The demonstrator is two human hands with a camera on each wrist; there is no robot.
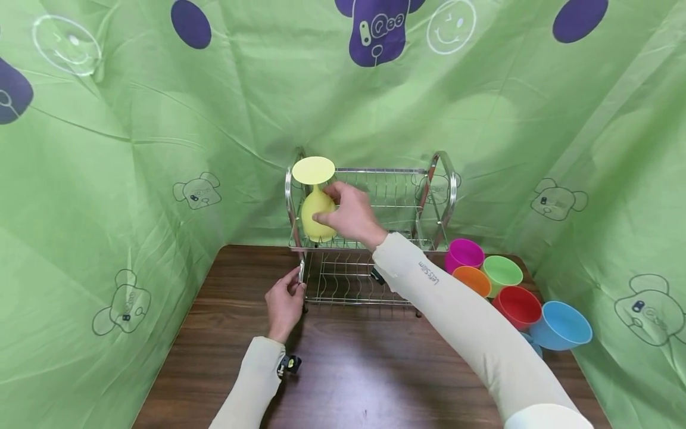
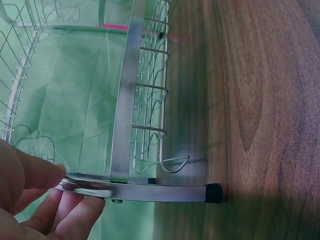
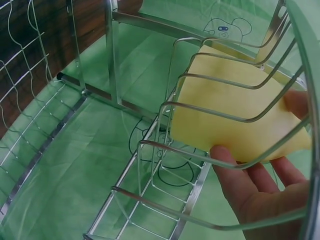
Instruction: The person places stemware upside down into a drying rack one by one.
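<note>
A yellow plastic goblet is upside down, its round foot on top, at the left end of the upper tier of a metal dish rack. My right hand grips the goblet round its bowl, thumb at the front. In the right wrist view the goblet's bowl shows behind the rack's wires, with my fingers along its side. My left hand pinches the rack's left side frame, low down near the table; in the left wrist view, thumb and fingers hold the curved metal bar.
On the table's right side stand several coloured cups: magenta, orange, light green, red and blue. Green printed cloth surrounds the brown wooden table. The rack's lower tier sits just above the tabletop.
</note>
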